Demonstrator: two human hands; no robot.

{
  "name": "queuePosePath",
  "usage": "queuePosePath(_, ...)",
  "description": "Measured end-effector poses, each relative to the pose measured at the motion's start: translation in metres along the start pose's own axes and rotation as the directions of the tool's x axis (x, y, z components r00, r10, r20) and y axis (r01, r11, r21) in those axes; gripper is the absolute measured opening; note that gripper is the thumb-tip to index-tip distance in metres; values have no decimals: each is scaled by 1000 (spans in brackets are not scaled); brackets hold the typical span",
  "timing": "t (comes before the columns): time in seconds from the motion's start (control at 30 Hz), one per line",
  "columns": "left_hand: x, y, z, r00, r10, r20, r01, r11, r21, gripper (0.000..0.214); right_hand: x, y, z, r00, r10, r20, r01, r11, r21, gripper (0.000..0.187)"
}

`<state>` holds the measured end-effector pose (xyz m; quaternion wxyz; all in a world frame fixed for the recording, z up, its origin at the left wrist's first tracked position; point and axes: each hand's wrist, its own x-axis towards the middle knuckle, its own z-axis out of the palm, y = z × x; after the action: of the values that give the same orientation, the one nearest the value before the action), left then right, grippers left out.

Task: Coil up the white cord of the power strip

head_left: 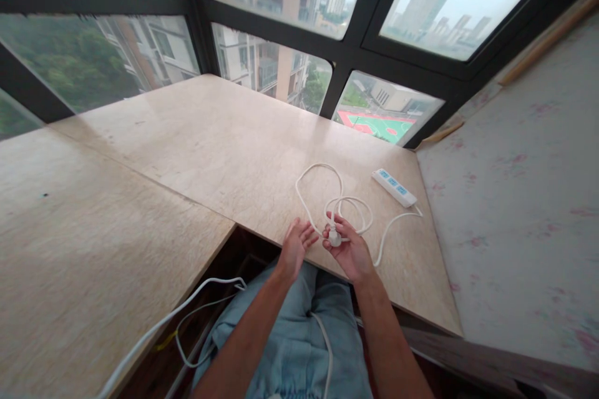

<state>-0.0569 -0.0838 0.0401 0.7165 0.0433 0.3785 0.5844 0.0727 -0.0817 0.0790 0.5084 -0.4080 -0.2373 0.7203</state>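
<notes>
A white plug (pixel 334 237) rests in my right hand (pixel 352 254), whose fingers are curled round it just above the counter's front edge. From the plug runs a white cord (pixel 319 165), lying in loose loops on the counter beyond my hands. My left hand (pixel 296 245) is to the left of the plug, palm turned inward, fingers apart and nothing in them; its fingertips are close to the cord. The cord leads round on the right to a white power strip (pixel 394 187) with blue socket faces, lying near the wall.
The beige stone-look counter (pixel 243 143) runs along dark-framed windows (pixel 281 25). A flower-patterned wall (pixel 519 199) bounds the right side. Another white cable (pixel 173 312) crosses the counter edge at lower left, and a thin cord (pixel 327 340) lies across my lap.
</notes>
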Motion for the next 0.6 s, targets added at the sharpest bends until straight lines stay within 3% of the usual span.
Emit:
queuePosePath(0.07,14,15,5,999,-44,28,44,999,16,19,3,0,-1,998,52,27,-53,999,15,28)
queuePosePath(0.2,35,34,14,999,20,39,-23,997,76,27,9,-2,-6,980,184,72,-177,980,-92,31)
queuePosePath(0.3,40,39,15,995,23,101,-40,985,168,33,16,-9,-13,937,333,103,-295,916,-271,31)
queuePosePath(0.43,40,43,9,968,-206,144,167,956,243,24,31,-25,-18,837,523,159,-369,756,-541,28)
queuePosePath(0.6,42,51,0,841,-481,249,422,870,254,35,48,-47,-8,746,651,140,-331,544,-771,26)
